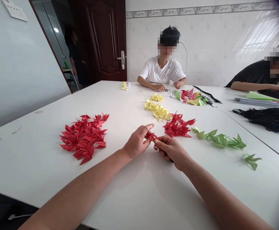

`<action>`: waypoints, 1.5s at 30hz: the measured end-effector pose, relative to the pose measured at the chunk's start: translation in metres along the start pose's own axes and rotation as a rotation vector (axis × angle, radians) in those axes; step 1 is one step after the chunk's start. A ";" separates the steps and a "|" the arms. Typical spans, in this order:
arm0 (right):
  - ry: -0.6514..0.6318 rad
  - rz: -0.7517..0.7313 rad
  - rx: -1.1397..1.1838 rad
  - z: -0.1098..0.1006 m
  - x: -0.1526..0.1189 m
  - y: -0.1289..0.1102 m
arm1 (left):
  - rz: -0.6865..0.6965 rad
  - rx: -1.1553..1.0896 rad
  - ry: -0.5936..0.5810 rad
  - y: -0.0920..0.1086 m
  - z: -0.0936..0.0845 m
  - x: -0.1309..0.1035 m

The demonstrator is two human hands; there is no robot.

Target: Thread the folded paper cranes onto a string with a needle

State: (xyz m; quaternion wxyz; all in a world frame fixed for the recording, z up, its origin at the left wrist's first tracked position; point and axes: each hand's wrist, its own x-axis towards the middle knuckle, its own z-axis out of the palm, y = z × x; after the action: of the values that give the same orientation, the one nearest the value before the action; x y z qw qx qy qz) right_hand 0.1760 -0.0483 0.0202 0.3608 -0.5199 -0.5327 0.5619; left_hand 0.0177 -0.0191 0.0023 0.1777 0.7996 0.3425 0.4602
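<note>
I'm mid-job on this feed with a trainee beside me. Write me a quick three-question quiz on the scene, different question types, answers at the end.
1. Multiple choice: what colour is the folded paper piece between the left hand and the right hand?
A) yellow
B) red
C) white

2. True or false: the large red pile lies to the right of the right hand.

3. Fill in: just right of the small red cluster lies a row of folded pieces coloured ____.

Key:
1. B.
2. False; the large red pile lies to the left of the left hand.
3. Light green.
</note>
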 end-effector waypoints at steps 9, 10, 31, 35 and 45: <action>0.004 -0.006 -0.012 0.000 0.000 0.000 | 0.008 -0.003 -0.005 0.000 0.000 0.000; 0.004 -0.010 -0.012 0.000 0.001 0.000 | 0.007 -0.002 -0.007 0.000 0.000 0.000; 0.271 -0.326 -0.323 0.001 0.007 0.005 | -0.235 -0.119 0.028 -0.007 -0.010 0.002; 0.289 -0.535 -0.526 -0.002 0.009 0.012 | -0.310 -0.269 -0.072 -0.007 -0.006 0.000; 0.468 -0.702 -0.683 -0.024 0.023 0.024 | -0.216 -0.013 -0.144 -0.017 -0.015 0.002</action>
State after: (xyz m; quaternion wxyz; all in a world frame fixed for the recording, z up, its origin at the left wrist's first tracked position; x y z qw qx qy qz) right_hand 0.1979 -0.0252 -0.0051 0.4465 -0.5097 -0.7319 0.0718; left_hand -0.0011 -0.0060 0.0018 0.2557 0.7879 0.4098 0.3819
